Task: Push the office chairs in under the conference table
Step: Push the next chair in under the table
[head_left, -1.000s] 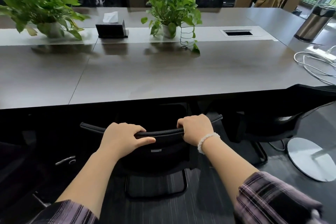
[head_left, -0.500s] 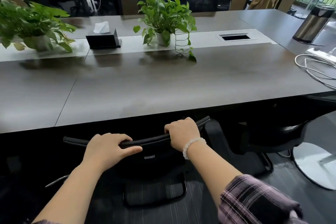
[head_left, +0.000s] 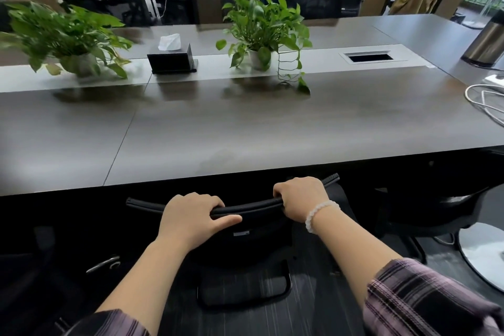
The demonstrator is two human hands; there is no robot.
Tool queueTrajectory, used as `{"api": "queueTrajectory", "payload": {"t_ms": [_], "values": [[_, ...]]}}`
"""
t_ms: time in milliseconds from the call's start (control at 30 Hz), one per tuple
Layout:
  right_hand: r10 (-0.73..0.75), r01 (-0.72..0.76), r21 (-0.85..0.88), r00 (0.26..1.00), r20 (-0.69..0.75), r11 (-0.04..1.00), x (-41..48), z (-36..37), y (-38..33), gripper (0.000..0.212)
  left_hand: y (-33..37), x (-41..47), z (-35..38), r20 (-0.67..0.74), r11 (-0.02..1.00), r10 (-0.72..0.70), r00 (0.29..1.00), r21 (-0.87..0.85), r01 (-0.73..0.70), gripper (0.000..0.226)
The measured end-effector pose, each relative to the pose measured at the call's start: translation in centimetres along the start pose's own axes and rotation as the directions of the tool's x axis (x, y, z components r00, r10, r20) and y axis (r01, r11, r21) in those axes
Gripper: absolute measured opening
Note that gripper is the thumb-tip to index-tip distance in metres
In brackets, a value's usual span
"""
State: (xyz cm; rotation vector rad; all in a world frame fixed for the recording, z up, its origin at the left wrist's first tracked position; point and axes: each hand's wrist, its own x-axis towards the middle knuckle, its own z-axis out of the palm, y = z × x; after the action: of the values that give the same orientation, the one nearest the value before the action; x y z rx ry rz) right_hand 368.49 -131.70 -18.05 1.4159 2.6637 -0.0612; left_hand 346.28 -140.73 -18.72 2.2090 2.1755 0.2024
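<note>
A black office chair [head_left: 253, 237] stands in front of me, its curved top rail close to the near edge of the dark conference table [head_left: 245, 128]. My left hand [head_left: 191, 215] grips the rail left of centre, fingers over the top and thumb along the back. My right hand [head_left: 300, 199], with a white bead bracelet at the wrist, grips the rail right of centre. The seat is hidden under the table. The chair's sled base shows on the carpet below.
A second black chair [head_left: 436, 210] sits tucked in at the right, beside a round metal base [head_left: 485, 256]. On the table stand two potted plants [head_left: 261, 35], a black tissue box [head_left: 171, 60], white cables [head_left: 485, 101] and a steel bin [head_left: 485, 43].
The chair has moved forward toward the table with both hands on its top rail; the rail now lies nearer the table edge. My grip has not changed.
</note>
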Motion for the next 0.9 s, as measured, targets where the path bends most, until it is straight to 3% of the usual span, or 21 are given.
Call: {"api": "queueTrajectory", "payload": {"t_ms": [367, 567, 767, 900], "values": [[0.125, -0.123, -0.043, 0.991, 0.045, 0.991, -0.7, 0.8, 0.4, 0.026, 1.0, 0.8, 0.5, 0.026, 0.997, 0.057, 0.998, 0.053, -0.059, 0.086], [0.122, -0.120, -0.036, 0.991, 0.055, 0.992, -0.7, 0.5, 0.3, 0.027, 0.7, 0.8, 0.7, 0.003, 0.996, 0.077, 0.997, 0.044, -0.077, 0.084], [0.149, -0.146, -0.050, 0.987, 0.064, 0.988, -1.2, 0.8, 0.0, 0.026, 0.6, 0.6, 1.1, -0.037, 0.995, 0.090, 0.995, 0.037, -0.089, 0.099], [0.116, -0.117, -0.056, 0.993, -0.009, 0.992, -0.1, 0.3, 1.0, 0.022, 0.2, 3.1, 0.5, -0.002, 0.994, 0.097, 0.995, 0.050, -0.097, 0.096]]}}
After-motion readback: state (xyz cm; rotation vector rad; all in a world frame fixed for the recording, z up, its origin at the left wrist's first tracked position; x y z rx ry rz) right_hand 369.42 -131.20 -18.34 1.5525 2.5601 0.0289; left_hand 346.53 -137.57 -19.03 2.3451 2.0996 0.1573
